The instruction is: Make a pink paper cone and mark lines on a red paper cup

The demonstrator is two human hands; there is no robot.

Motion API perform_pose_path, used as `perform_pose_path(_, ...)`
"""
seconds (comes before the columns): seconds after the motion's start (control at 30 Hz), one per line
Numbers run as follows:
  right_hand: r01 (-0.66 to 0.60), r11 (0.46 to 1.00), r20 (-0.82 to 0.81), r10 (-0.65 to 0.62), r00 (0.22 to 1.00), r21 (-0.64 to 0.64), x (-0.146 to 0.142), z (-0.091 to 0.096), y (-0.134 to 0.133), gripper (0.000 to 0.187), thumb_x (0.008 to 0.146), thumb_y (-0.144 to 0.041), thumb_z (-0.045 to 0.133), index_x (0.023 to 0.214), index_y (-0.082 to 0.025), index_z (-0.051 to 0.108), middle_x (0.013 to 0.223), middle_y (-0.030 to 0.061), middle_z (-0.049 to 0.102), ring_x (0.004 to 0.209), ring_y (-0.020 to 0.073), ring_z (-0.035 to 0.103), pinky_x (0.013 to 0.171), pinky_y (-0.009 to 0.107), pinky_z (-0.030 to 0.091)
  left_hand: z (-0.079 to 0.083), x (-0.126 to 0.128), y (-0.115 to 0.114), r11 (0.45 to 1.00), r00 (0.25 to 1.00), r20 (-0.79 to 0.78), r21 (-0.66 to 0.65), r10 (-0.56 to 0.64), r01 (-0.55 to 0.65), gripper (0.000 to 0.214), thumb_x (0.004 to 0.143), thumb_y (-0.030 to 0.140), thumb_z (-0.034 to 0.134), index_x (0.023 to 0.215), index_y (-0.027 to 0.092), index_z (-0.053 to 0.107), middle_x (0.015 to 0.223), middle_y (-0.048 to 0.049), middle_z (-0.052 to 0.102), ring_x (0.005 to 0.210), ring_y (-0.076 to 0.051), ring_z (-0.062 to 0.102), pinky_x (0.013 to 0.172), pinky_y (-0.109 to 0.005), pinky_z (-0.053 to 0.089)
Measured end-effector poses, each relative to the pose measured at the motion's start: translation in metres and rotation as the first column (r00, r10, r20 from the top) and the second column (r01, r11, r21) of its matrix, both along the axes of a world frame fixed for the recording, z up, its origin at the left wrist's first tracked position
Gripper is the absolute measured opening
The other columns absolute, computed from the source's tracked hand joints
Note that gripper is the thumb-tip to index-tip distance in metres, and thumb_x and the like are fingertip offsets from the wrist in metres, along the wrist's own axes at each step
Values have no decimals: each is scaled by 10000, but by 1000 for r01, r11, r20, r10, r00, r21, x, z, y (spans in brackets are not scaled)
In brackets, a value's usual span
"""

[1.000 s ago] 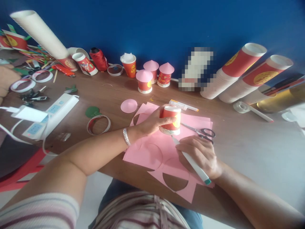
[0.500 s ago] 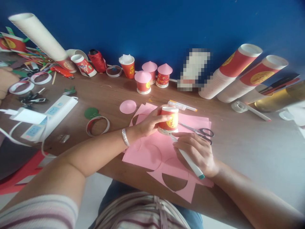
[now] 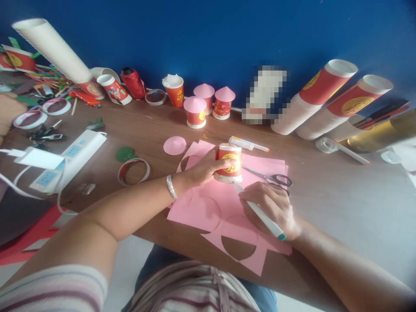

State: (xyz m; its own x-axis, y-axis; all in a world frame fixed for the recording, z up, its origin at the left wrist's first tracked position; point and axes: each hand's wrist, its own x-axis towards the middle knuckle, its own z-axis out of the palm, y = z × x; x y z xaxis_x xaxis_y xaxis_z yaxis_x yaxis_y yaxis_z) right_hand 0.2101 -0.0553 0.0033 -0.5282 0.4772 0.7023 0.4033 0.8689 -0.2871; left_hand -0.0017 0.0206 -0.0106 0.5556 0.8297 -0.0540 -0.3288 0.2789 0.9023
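Note:
My left hand point(image 3: 208, 168) is wrapped round a red paper cup point(image 3: 229, 157) with a gold emblem and a pale band of drawn lines along its lower edge. Closed on a white marker with a green end point(image 3: 266, 220), my right hand point(image 3: 271, 206) keeps the marker's tip at or very close to that lower band; I cannot tell if it touches. Beneath both hands lie pink paper sheets point(image 3: 195, 212), some with round cut-outs. Scissors with dark handles point(image 3: 281, 179) rest on the paper, partly behind the right hand. An orange-and-white marker point(image 3: 248, 143) lies behind the cup.
Several small cups with pink cone tops point(image 3: 195, 106) stand near the blue wall, with a loose pink cone point(image 3: 174, 145) closer. Cup stacks point(image 3: 328, 82) lean at right. A tape ring point(image 3: 134, 172) and power strip point(image 3: 69, 160) lie left. Someone's hand point(image 3: 9, 110) shows at far left.
The cup has turned in my left hand, bringing its gold emblem further left. My right hand and the marker have shifted slightly right.

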Motion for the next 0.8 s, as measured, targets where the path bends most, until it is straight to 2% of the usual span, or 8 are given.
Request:
perform_pose_path(0.1, -10, 1000, 13, 10, 1000, 21, 0, -1, -1, 334, 901, -26, 650, 1193, -185, 664, 905, 46, 738, 814, 190, 742, 702, 310, 622, 5, 0, -2, 999, 999, -8, 22, 32, -32, 367, 791, 368, 834, 1030, 185, 624, 924, -24, 637, 842, -156, 616, 743, -285, 522)
perform_pose_path(0.23, -5, 999, 26, 4, 1000, 54, 1, -2, -2, 293, 905, -42, 671, 1168, -173, 672, 947, 71, 752, 937, 228, 774, 766, 345, 654, 7, 0, -3, 998, 998, -23, 20, 66, -66, 398, 772, 355, 830, 1056, 190, 605, 935, -19, 621, 854, -159, 604, 744, -284, 518)
perform_pose_path(0.4, -7, 998, 66, 3, 998, 65, 1, 0, -1, 244, 935, -44, 650, 1143, -169, 667, 955, 73, 755, 956, 213, 790, 773, 317, 656, 2, 1, 0, 999, 999, -2, 4, 42, -42, 384, 788, 373, 828, 1046, 180, 619, 921, -26, 625, 832, -155, 606, 739, -286, 515)
perform_pose_path(0.5, -12, 997, 76, 6, 997, 77, 0, 2, -1, 217, 933, -31, 655, 1118, -144, 663, 943, 87, 757, 962, 215, 795, 782, 313, 661, -1, 2, 1, 999, 999, 29, -12, 33, -33, 416, 797, 404, 834, 1080, 180, 629, 973, -54, 651, 886, -182, 635, 777, -311, 539)
perform_pose_path(0.63, -6, 997, 75, 0, 997, 80, -1, 3, -1, 211, 948, -40, 641, 1115, -166, 666, 938, 73, 759, 948, 209, 797, 756, 314, 667, -1, 2, 0, 1000, 999, 33, -12, 6, -6, 439, 811, 447, 848, 1083, 175, 636, 997, -67, 663, 925, -195, 651, 814, -325, 548)
perform_pose_path(0.8, -45, 995, 80, 39, 996, 85, -1, 3, 0, 170, 952, -44, 640, 1093, -137, 663, 915, 84, 753, 937, 213, 790, 756, 319, 662, 3, 2, -1, 1000, 1000, 3, 7, 15, -15, 454, 775, 431, 900, 1021, 172, 621, 876, -12, 616, 779, -125, 579, 689, -251, 485)
